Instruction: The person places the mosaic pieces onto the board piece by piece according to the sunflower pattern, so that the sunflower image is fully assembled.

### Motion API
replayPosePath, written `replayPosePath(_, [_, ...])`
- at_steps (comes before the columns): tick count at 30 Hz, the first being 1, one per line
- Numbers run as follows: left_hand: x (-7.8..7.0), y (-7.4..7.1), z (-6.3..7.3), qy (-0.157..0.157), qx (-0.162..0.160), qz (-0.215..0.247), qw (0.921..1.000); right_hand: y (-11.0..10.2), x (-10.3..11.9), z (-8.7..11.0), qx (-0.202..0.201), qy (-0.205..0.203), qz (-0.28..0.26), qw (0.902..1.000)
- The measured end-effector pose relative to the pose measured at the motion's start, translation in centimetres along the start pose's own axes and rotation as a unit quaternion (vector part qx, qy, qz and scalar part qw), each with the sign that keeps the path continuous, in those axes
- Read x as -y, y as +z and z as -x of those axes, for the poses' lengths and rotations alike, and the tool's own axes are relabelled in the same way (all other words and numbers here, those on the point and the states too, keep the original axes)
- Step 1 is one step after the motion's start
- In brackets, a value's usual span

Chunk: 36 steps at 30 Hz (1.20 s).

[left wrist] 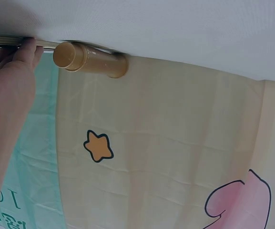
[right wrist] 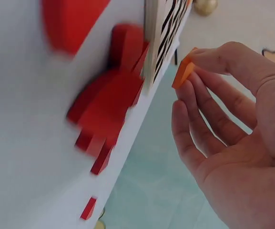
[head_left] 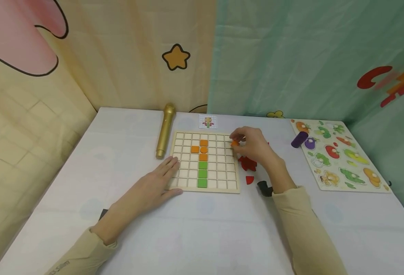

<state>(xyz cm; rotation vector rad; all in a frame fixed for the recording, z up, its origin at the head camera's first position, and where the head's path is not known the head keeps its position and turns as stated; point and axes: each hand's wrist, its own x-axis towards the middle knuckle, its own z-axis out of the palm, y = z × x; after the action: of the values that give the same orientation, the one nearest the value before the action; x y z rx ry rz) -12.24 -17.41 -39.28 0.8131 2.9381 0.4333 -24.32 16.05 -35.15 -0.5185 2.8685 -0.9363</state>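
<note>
A pale wooden grid board (head_left: 221, 168) lies on the table. One column holds three green square tiles (head_left: 202, 174); above them are several orange tiles (head_left: 203, 143), one of them round. My left hand (head_left: 155, 179) rests along the board's left edge, fingers straight and touching it. Over the board's upper right side, my right hand (head_left: 251, 143) pinches an orange tile (right wrist: 184, 71) between thumb and fingertips. Below that hand a cluster of red pieces (head_left: 248, 163) sits beside the board, with a red quarter-round piece (head_left: 249, 180) nearer me.
Behind the board lies a small pattern card (head_left: 208, 122). A gold microphone (head_left: 165, 130) lies left of it. At the right are a vegetable puzzle board (head_left: 359, 190), a purple cylinder (head_left: 299, 139) overlapping its edge, and a black curved object (head_left: 265, 188) near my right forearm.
</note>
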Motion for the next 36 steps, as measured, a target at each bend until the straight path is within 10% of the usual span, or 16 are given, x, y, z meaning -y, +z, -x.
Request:
replayPosePath(16, [0.2, 0.2, -0.1, -0.006, 0.004, -0.003, 1.0, 3.5, 3.8, -2.4, 0.087, -0.061, 0.012, 0.9943])
replayPosePath(36, [0.2, 0.2, -0.1, 0.003, -0.003, -0.001, 1.0, 4.2, 3.4, -1.8, 0.045, -0.053, 0.045, 0.9966])
